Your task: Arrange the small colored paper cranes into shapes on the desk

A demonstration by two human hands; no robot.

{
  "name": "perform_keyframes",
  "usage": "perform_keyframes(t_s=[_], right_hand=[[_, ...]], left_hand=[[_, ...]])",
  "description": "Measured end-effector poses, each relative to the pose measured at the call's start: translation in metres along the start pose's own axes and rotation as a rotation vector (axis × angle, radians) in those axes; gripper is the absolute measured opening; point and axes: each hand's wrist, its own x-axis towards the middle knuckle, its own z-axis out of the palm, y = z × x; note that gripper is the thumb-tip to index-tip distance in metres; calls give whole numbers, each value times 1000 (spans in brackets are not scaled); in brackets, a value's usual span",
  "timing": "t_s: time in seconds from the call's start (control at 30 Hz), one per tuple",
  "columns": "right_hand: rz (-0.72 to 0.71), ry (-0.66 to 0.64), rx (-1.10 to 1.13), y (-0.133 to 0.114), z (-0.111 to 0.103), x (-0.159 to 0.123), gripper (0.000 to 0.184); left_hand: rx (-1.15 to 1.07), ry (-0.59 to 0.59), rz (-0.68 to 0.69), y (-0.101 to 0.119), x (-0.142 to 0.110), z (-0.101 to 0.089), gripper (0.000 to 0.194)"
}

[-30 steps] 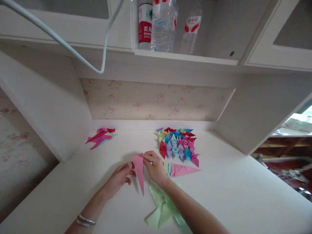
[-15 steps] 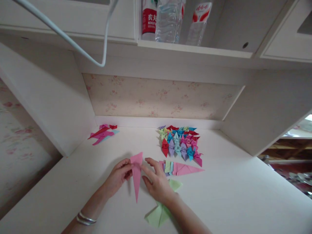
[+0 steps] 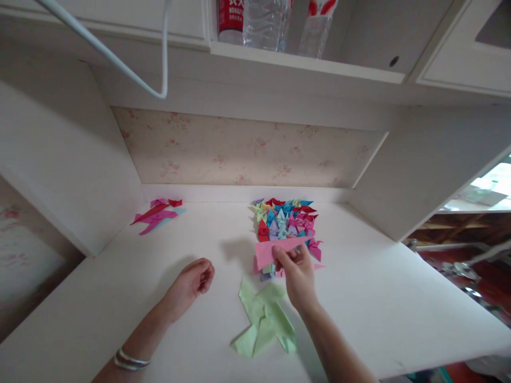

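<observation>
My right hand [image 3: 296, 271] pinches a pink folded paper piece [image 3: 275, 249] and holds it just above a small stack of folded papers [image 3: 264, 269], in front of a heap of several small colourful origami pieces [image 3: 285, 221]. My left hand [image 3: 190, 283] rests on the white desk [image 3: 379, 298] with fingers loosely curled and nothing in them. A silver bangle [image 3: 130, 360] is on the left wrist. Light green folded papers [image 3: 263, 319] lie on the desk below my right hand.
A few pink and red paper pieces [image 3: 156, 213] lie at the back left by the side wall. Water bottles [image 3: 263, 21] stand on the shelf above. A white hanger [image 3: 120, 64] hangs at top left. The desk edge falls off at right.
My left hand let go of the pink piece and drew back. My right hand carried the piece to the right, over the small stack near the origami heap, turning it sideways.
</observation>
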Motion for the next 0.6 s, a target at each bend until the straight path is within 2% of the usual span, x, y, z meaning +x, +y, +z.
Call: perform_keyframes(t_s=[0.13, 0.3, 0.4, 0.6], right_hand=[[191, 135, 142, -4, -50, 9, 33], [283, 284, -18, 11, -100, 7, 49], [278, 324, -156, 22, -111, 6, 59], [239, 317, -214, 36, -108, 9, 59]], left_hand=[[18, -31, 15, -3, 0, -1, 19], [42, -50, 10, -6, 2, -2, 16], [50, -43, 6, -8, 2, -3, 17], [72, -37, 7, -7, 1, -3, 18]])
